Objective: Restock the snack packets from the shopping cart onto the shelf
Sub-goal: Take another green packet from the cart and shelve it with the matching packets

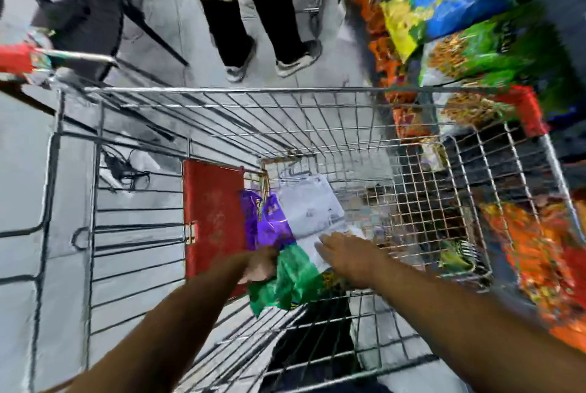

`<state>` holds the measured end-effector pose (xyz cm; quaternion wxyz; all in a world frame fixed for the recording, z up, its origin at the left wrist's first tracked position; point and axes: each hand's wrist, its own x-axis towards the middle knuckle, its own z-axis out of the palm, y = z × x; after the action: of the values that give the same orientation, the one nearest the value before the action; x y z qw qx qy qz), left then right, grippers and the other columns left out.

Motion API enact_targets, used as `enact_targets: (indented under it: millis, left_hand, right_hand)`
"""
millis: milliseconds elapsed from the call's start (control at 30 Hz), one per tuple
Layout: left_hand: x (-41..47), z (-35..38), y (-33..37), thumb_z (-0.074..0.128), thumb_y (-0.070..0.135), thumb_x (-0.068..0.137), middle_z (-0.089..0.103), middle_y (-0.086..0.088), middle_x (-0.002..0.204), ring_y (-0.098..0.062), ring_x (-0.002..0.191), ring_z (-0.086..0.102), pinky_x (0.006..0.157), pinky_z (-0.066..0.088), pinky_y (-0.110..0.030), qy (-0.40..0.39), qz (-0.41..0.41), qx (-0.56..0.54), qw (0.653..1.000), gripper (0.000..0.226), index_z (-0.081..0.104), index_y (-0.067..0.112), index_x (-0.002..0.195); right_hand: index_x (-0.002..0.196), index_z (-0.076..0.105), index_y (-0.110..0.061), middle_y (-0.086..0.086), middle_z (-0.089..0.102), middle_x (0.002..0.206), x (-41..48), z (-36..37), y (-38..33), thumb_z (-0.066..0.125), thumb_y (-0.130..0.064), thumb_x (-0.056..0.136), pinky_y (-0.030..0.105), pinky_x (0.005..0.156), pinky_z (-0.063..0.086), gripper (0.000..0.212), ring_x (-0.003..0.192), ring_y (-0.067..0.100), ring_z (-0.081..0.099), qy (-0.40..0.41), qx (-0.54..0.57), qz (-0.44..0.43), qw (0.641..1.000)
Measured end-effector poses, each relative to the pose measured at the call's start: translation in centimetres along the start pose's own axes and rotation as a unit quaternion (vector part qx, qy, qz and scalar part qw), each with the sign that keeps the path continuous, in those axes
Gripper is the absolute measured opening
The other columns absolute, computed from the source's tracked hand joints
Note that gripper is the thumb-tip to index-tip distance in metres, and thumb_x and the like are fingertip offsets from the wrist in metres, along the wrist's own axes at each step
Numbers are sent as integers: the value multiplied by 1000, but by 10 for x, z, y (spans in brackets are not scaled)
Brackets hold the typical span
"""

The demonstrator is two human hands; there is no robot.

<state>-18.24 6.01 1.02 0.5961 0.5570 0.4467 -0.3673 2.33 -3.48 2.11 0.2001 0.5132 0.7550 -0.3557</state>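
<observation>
— So, where are the hands?

— Both reach down into the wire shopping cart (317, 113). The left hand (258, 265) is clenched around the top of a green packet (291, 281); a purple packet (266, 221) lies at its twelve o'clock, touching it.

— And the other one?

— The right hand (345, 253) lies spread flat, fingers loose, on a white packet (312, 202).

— The shelf?

— At two o'clock, a shelf (536, 107) packed with blue, green and orange packets. A second person (250, 12) stands at twelve o'clock beyond the cart.
</observation>
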Motion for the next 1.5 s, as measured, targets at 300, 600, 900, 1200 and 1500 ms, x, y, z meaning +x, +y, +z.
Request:
enact_targets:
  millis: [300, 600, 900, 1200, 1500]
  left_hand:
    - [26, 14, -14, 29, -17, 82, 62, -2, 70, -4, 40, 46, 40, 34, -14, 65, 5, -300, 952, 48, 66, 12, 89]
    - [40, 19, 33, 40, -21, 82, 57, -10, 128, -19, 112, 57, 80, 47, -17, 56, 94, -238, 965, 54, 50, 0, 131]
    - [28, 3, 22, 56, -20, 79, 56, -11, 116, -15, 96, 62, 76, 54, -22, 53, 130, -215, 967, 46, 52, 4, 118]
    - [-49, 23, 133, 66, -8, 79, 72, 5, 111, -7, 101, 66, 86, 53, -22, 92, 363, -247, 894, 45, 58, 10, 120]
    - [-170, 66, 203, 91, 35, 42, 75, 7, 94, -11, 81, 66, 70, 54, -28, 95, 483, -187, 850, 62, 71, 24, 99]
  right_hand:
    - [125, 52, -39, -4, 56, 131, -16, -1, 52, 49, -36, 91, 45, 101, 46, 34, 120, 26, 54, 69, 88, 40, 993]
    - [115, 62, -38, -3, 66, 115, -33, 3, 66, 69, -23, 81, 36, 92, 51, 38, 100, 19, 61, 46, 370, 142, 917]
    - [116, 63, -30, -4, 68, 108, -74, -19, 88, 77, -22, 76, 35, 81, 54, 42, 95, 21, 65, 93, 377, 163, 907]
    - [104, 66, -12, 10, 70, 94, -172, -57, 73, 78, -16, 74, 52, 90, 49, 33, 96, 29, 64, 319, 570, 166, 739]
    - [88, 71, -20, -1, 69, 93, -298, -55, 8, 80, -44, 65, 30, 76, 46, 34, 80, 10, 58, 469, 556, 122, 675]
